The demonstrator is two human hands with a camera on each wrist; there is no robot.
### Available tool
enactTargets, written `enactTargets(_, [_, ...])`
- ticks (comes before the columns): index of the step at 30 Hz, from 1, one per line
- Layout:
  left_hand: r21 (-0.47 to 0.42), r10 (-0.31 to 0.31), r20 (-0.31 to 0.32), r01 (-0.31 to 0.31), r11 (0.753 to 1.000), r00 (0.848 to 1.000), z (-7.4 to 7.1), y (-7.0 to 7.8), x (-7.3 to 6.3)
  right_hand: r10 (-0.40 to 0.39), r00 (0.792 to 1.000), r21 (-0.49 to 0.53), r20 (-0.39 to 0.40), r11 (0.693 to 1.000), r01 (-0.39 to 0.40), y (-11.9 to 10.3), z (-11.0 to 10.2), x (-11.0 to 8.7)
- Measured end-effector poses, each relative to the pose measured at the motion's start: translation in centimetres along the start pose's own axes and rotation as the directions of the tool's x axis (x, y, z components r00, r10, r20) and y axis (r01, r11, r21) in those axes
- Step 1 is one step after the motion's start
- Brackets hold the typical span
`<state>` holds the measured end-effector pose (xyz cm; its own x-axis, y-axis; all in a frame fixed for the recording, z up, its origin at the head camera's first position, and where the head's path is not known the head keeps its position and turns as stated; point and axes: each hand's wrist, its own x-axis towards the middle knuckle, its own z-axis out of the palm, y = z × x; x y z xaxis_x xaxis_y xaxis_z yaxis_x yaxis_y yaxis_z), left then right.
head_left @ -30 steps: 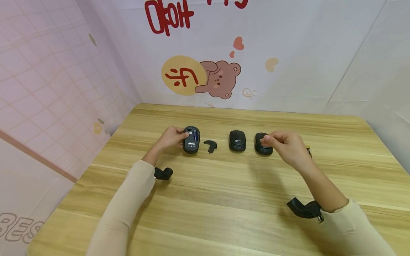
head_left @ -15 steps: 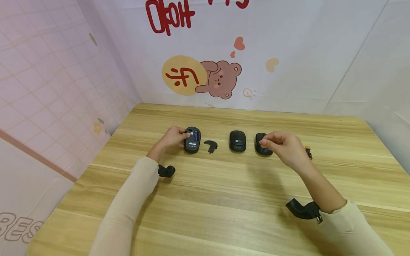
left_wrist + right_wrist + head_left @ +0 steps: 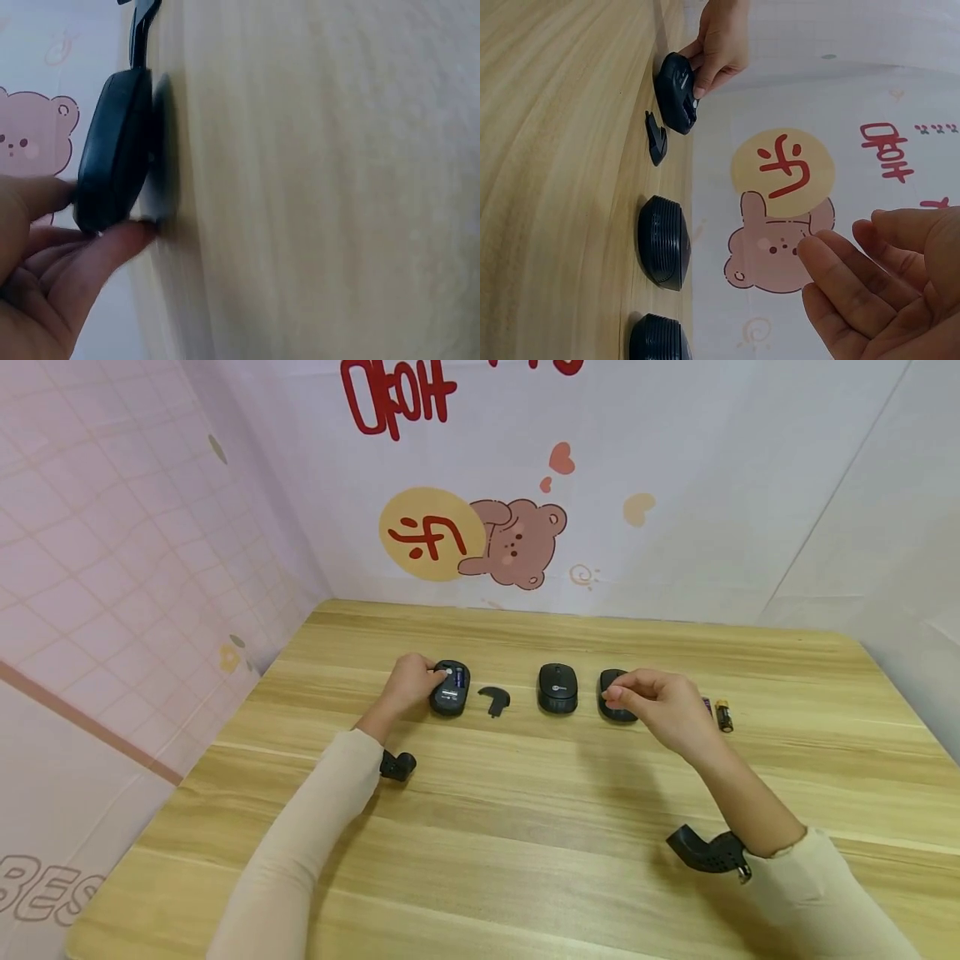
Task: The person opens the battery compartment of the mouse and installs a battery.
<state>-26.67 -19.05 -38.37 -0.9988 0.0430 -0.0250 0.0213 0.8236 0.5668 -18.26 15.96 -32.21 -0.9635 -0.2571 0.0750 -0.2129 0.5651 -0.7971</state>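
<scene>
My left hand [image 3: 408, 683] grips a black computer mouse [image 3: 448, 700] by its left side, underside up. Its battery bay stands uncovered with a blue battery [image 3: 459, 677] inside. In the left wrist view the mouse [image 3: 112, 157] is close over the wood, between thumb and fingers. Just right of it lies the curved black battery cover [image 3: 495, 700]. My right hand [image 3: 671, 710] hovers above the right-hand mouse [image 3: 617, 714], partly covering it in the head view. Nothing shows between its loosely bent fingers, and the thumb is apart from them in the right wrist view.
A second mouse [image 3: 558, 689], right side up, stands mid-row on the wooden table [image 3: 510, 827]. Beyond my right hand lie a black-and-gold battery [image 3: 723, 716] and a purple one [image 3: 707, 703], partly hidden by the hand. A printed cloth wall [image 3: 675, 560] rises behind the table.
My left hand has shifted slightly right and tipped the mouse flatter, lower toward the table. The right hand has drifted slightly, and the batteries beside it show more.
</scene>
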Motion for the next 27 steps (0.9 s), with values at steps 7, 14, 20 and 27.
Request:
enactTargets(7, [0.127, 0.047, -0.043, -0.041, 0.991, 0.998, 0.3, 0.3, -0.5, -0.010, 1.000, 0.042, 0.021, 0.999, 0.010, 0.0, 0.2, 0.2])
enactTargets(14, [0.145, 0.041, -0.055, -0.033, 0.989, 0.998, 0.3, 0.4, -0.7, -0.032, 0.999, 0.001, 0.037, 0.999, 0.032, 0.4, 0.8, 1.2])
enactTargets(20, [0.185, 0.139, -0.168, -0.107, 0.977, 0.976, 0.3, 1.7, -1.1, -0.053, 0.997, -0.091, 0.056, 0.994, 0.058, 1.4, 1.7, 3.0])
enactTargets(27, [0.185, 0.367, -0.215, -0.332, 0.925, 0.905, 1.7, 5.1, -1.2, -0.051, 0.991, -0.163, 0.126, 0.984, 0.071, 1.8, 3.5, 4.9])
